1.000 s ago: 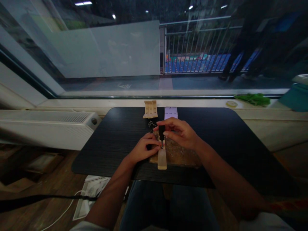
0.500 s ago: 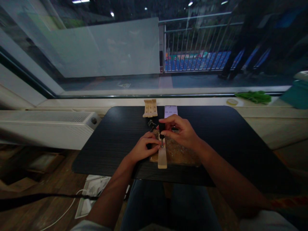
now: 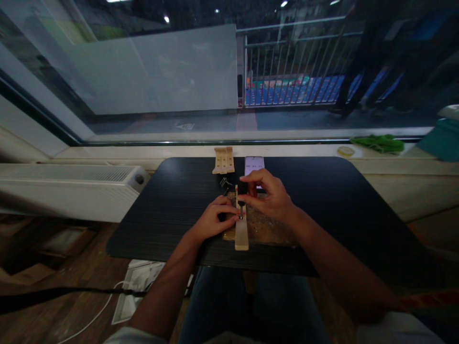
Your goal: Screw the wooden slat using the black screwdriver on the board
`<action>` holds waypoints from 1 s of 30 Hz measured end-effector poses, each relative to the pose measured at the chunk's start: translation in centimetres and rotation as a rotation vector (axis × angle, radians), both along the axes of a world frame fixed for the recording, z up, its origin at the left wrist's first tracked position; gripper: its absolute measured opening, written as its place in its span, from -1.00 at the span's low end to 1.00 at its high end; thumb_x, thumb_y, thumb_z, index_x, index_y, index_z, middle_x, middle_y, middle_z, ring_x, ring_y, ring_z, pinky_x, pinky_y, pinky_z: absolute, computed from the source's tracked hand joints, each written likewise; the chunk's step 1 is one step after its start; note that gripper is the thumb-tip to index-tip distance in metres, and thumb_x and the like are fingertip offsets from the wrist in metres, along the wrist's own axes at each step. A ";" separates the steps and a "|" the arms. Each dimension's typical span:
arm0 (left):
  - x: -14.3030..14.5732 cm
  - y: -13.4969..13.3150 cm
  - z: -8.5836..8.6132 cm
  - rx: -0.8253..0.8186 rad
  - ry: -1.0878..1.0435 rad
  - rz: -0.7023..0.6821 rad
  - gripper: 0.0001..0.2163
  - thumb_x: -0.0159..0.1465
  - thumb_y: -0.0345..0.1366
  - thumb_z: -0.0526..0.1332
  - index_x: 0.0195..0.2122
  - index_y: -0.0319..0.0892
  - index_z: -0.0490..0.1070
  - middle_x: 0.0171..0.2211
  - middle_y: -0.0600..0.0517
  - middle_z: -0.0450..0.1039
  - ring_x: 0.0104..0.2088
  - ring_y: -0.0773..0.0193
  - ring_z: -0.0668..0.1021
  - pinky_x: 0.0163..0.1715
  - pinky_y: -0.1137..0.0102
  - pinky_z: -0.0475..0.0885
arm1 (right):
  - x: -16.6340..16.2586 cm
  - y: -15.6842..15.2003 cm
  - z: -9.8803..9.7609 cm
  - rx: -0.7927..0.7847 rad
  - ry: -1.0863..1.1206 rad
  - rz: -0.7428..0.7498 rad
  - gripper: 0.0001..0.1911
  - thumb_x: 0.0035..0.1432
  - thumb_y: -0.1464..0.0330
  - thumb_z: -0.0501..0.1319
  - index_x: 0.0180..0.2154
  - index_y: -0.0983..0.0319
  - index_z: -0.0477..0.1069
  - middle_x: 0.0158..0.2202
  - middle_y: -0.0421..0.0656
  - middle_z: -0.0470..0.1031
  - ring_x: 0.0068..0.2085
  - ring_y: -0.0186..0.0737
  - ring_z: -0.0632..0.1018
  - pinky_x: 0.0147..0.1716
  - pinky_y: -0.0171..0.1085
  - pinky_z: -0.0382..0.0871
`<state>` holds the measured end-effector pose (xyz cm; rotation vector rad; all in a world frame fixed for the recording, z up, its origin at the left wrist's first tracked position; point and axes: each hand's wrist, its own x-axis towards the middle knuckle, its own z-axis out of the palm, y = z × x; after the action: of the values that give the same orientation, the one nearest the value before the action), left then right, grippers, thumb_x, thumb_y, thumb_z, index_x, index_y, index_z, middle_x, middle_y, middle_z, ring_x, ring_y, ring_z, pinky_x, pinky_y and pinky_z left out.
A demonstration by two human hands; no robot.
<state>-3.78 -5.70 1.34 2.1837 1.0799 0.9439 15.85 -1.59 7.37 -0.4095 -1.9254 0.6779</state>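
Observation:
A pale wooden strip (image 3: pixel 241 234) lies lengthwise on a brown board (image 3: pixel 267 229) on the black table (image 3: pixel 168 200). My right hand (image 3: pixel 268 196) is closed around the black handle of a small screwdriver (image 3: pixel 242 198), held upright with its tip on the strip. My left hand (image 3: pixel 213 220) pinches at the strip right beside the tip, fingers curled; whatever it pinches is too small to make out.
Behind the hands lie several small dark metal parts (image 3: pixel 225 183), a stack of pale wooden pieces (image 3: pixel 224 160) and a lit phone (image 3: pixel 254 165). A green cloth (image 3: pixel 378 142) and a tape roll (image 3: pixel 344 151) rest on the window sill. A white radiator (image 3: pixel 71 188) stands at the left.
My right hand has turned slightly on the screwdriver handle, fingers shifting round it. The left hand and strip stay put. The view has tipped a little.

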 end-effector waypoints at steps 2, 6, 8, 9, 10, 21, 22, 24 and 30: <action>0.0 0.0 0.0 0.000 0.000 0.002 -0.82 0.24 -0.22 0.23 -0.29 -0.17 0.58 -0.30 -0.07 0.45 -0.19 0.16 0.45 -0.11 0.25 0.37 | 0.0 -0.1 0.1 0.005 -0.005 0.007 -0.69 0.10 0.32 0.32 -0.09 0.16 0.39 -0.38 -0.28 0.37 -0.50 -0.48 0.35 -0.50 -0.40 0.32; 0.1 0.0 0.0 0.000 0.009 0.011 -0.81 0.24 -0.19 0.23 -0.28 -0.15 0.58 -0.30 -0.06 0.45 -0.20 0.16 0.44 -0.12 0.24 0.37 | 0.1 -0.1 0.7 0.097 -0.068 0.033 -0.73 0.16 0.31 0.27 -0.07 0.13 0.43 -0.35 -0.25 0.43 -0.47 -0.43 0.38 -0.45 -0.36 0.35; 0.1 0.0 0.0 0.004 0.010 0.011 -0.81 0.24 -0.19 0.23 -0.28 -0.15 0.58 -0.32 -0.05 0.45 -0.21 0.17 0.44 -0.14 0.25 0.37 | 0.2 0.0 1.0 0.142 -0.066 0.047 -0.75 0.18 0.29 0.26 -0.08 0.14 0.46 -0.39 -0.25 0.42 -0.46 -0.41 0.39 -0.42 -0.35 0.36; 0.1 0.0 0.0 0.008 0.010 0.010 -0.82 0.23 -0.19 0.24 -0.28 -0.15 0.58 -0.33 -0.04 0.44 -0.23 0.18 0.43 -0.16 0.26 0.37 | 0.3 0.0 1.1 0.149 -0.064 0.056 -0.75 0.18 0.29 0.25 -0.08 0.15 0.46 -0.40 -0.25 0.43 -0.46 -0.41 0.40 -0.42 -0.34 0.36; 0.1 0.0 0.1 0.012 0.009 0.009 -0.82 0.24 -0.20 0.23 -0.28 -0.15 0.58 -0.35 -0.04 0.43 -0.24 0.19 0.43 -0.18 0.28 0.37 | 0.5 0.0 1.2 0.148 -0.067 0.064 -0.74 0.20 0.30 0.23 -0.06 0.16 0.46 -0.38 -0.23 0.45 -0.46 -0.41 0.40 -0.41 -0.34 0.37; 0.1 0.0 0.2 0.040 -0.003 -0.011 -0.83 0.25 -0.22 0.22 -0.29 -0.16 0.58 -0.42 0.02 0.34 -0.30 0.23 0.40 -0.24 0.32 0.33 | 1.2 0.2 1.3 -0.150 -0.101 0.199 -0.70 0.24 0.41 0.14 0.00 0.20 0.45 -0.13 -0.15 0.60 -0.51 -0.50 0.41 -0.51 -0.40 0.31; 0.1 0.0 0.2 0.035 -0.003 -0.011 -0.83 0.25 -0.22 0.22 -0.28 -0.16 0.58 -0.42 0.02 0.34 -0.30 0.23 0.40 -0.24 0.32 0.33 | 1.2 0.2 1.4 -0.159 -0.106 0.192 -0.70 0.24 0.40 0.15 0.00 0.20 0.46 -0.15 -0.16 0.60 -0.51 -0.49 0.41 -0.50 -0.40 0.31; 0.1 0.0 0.1 0.028 -0.005 -0.014 -0.83 0.25 -0.22 0.22 -0.28 -0.16 0.58 -0.42 0.02 0.33 -0.30 0.23 0.40 -0.25 0.32 0.33 | 1.2 0.3 1.4 -0.165 -0.116 0.171 -0.71 0.23 0.39 0.17 -0.02 0.20 0.48 -0.21 -0.17 0.60 -0.50 -0.48 0.41 -0.50 -0.39 0.30; 0.1 0.0 0.0 0.052 -0.014 -0.020 -0.85 0.25 -0.25 0.24 -0.29 -0.18 0.58 -0.43 0.03 0.32 -0.31 0.26 0.39 -0.26 0.35 0.32 | 1.1 0.3 1.4 -0.133 -0.100 0.097 -0.75 0.16 0.34 0.25 -0.11 0.20 0.53 -0.42 -0.24 0.51 -0.53 -0.47 0.34 -0.52 -0.41 0.26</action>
<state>-3.71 -5.68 1.34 2.2228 1.0359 0.9869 16.99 -1.25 8.76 -0.4424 -2.0106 0.8666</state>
